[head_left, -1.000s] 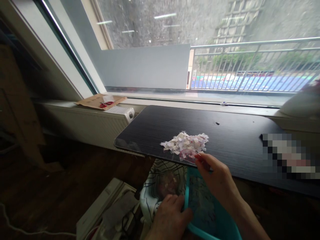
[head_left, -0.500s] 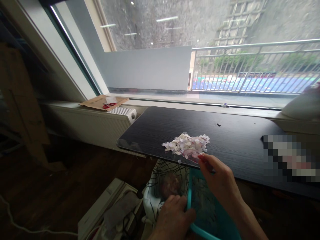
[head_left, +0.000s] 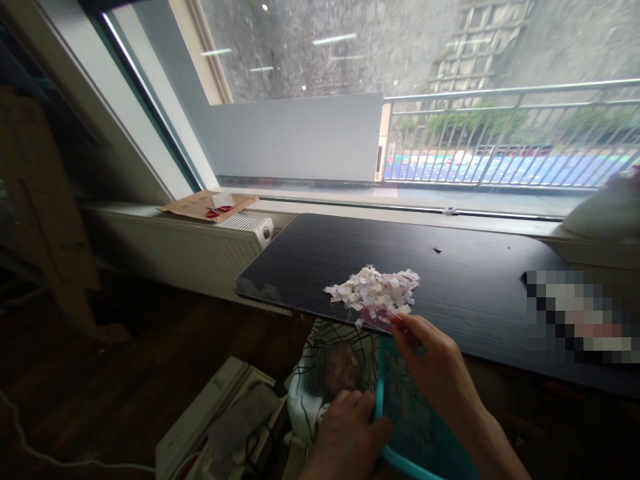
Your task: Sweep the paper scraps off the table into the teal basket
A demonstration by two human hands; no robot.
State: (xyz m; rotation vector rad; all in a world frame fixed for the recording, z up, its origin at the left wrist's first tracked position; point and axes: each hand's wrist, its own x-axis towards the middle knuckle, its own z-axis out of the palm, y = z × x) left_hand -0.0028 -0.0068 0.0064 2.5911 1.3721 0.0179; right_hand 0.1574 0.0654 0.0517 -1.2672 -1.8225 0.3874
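Observation:
A heap of small torn white paper scraps point(head_left: 373, 287) lies near the front edge of the black table point(head_left: 470, 287). At its near side, my right hand point(head_left: 433, 350) pinches a flat, see-through pink plastic piece point(head_left: 376, 318) between thumb and fingers; its exact kind is unclear. Below the table edge, my left hand point(head_left: 350, 427) is closed over the left rim of a turquoise bin point(head_left: 381, 400). Paper scraps show dimly inside that bin.
Left of the bin is a white bag with black lines point(head_left: 310, 387). A pale box-like appliance point(head_left: 200, 420) and a cable are on the dark floor. Red-handled scissors point(head_left: 219, 212) rest on cardboard by the radiator point(head_left: 200, 250). A pixelated patch covers the table's right side.
My right hand has drawn the pink piece slightly left and toward me, to the table's front edge. My left hand stays on the bin rim.

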